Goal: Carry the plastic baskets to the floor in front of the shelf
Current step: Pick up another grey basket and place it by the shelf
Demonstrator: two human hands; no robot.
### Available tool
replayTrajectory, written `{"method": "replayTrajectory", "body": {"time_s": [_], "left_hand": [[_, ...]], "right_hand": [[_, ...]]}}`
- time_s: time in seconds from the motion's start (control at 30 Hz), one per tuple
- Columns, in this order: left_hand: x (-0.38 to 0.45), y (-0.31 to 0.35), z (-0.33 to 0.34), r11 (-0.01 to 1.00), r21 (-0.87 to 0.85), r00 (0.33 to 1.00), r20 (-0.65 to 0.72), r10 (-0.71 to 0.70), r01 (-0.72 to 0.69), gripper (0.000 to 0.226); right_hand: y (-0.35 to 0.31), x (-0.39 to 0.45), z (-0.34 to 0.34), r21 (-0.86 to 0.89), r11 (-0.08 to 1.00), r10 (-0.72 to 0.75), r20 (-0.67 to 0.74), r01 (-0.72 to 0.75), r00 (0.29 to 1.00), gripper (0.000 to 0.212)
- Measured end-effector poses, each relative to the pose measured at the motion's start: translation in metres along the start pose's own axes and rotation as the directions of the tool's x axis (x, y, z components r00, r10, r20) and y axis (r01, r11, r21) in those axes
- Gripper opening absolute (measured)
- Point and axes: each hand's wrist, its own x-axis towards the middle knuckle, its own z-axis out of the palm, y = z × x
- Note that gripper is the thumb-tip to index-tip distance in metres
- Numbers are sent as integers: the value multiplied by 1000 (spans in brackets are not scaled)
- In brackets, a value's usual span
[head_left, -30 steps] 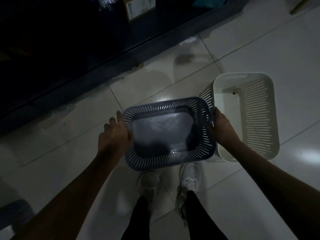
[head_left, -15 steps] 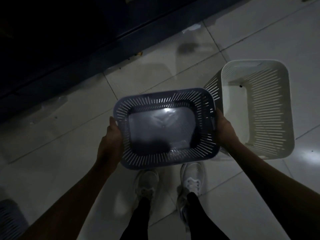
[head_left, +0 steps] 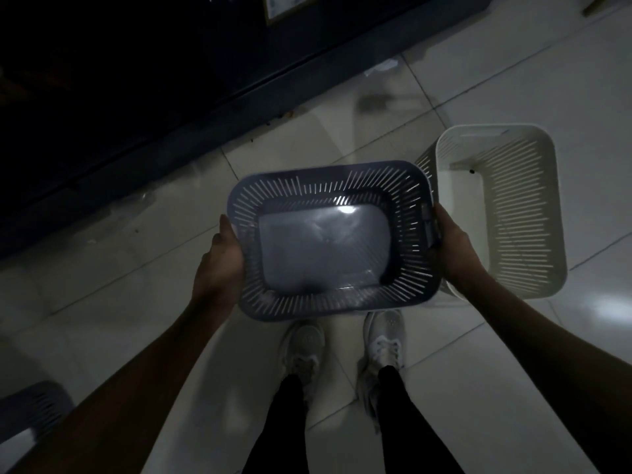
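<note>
The room is dim, and the shelf (head_left: 113, 97) along the upper left is little more than a black mass — only a pale box (head_left: 290, 6) on it shows, cut off by the top edge. Another slatted basket (head_left: 30, 410) pokes in at the lower left, mostly out of frame. The grey basket (head_left: 328, 241) is held up above the tiled floor (head_left: 342, 138), over the person's white shoes (head_left: 383, 343). The left hand (head_left: 220, 265) clasps its left wall, fingers hidden beneath; the right hand (head_left: 453, 248) grips the right rim by the handle slot. Both arms reach forward, extended. The white basket (head_left: 506, 213) stands on the floor just right of it, partly covered by the right hand.
</note>
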Motion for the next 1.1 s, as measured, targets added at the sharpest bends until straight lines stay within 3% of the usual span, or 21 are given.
{"method": "replayTrajectory", "body": {"time_s": [0.17, 0.3, 0.47, 0.6, 0.77, 1.1], "left_hand": [[-43, 18, -50, 967, 138, 977, 32, 211, -214, 72], [-73, 20, -92, 942, 193, 960, -1, 281, -276, 59], [-120, -4, -152, 945, 198, 955, -93, 281, -259, 61], [-162, -54, -189, 934, 216, 932, -169, 322, -283, 52], [-221, -128, -232, 919, 282, 919, -205, 337, -274, 76], [-284, -311, -338, 967, 246, 910, -384, 157, -63, 78]], "right_hand": [[-43, -31, -28, 13, 1000, -14, -39, 14, 999, 67], [-83, -62, -42, 65, 997, -36, -57, 40, 998, 66], [-139, -115, -48, 91, 989, -113, -63, 119, 992, 58], [-174, -167, -41, 69, 976, -204, -16, 205, 979, 54], [-208, -234, -11, 74, 957, -283, 14, 281, 959, 52], [-303, -347, 117, 54, 947, -320, 191, 316, 928, 59]]}}
